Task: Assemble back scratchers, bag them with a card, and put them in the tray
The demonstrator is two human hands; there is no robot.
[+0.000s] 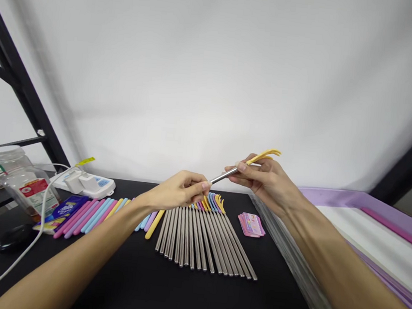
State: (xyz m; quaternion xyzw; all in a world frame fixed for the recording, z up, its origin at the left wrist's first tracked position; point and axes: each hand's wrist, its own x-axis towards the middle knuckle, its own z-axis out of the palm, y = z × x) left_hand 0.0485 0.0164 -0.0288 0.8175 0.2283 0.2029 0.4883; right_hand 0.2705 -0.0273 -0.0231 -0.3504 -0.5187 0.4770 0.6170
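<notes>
Between my hands, above the black table, is a back scratcher (222,176) with a shiny metal rod and a yellow claw head, tilted up to the right. My left hand (182,189) pinches the rod's lower end. My right hand (264,178) grips it just below the yellow claw. Beneath them several similar scratchers (205,242) lie fanned in a row, metal rods toward me, with yellow, blue, pink and purple heads at the far end. Left of them lie several coloured tubes (154,225), partly hidden by my left forearm.
A stack of pink cards (252,224) lies right of the row. Clear plastic sleeves (290,260) and a purple-rimmed bin (333,197) are at the right. At left are a power strip (97,187), a jar (35,189), a black mouse (17,237) and a white cable (44,207).
</notes>
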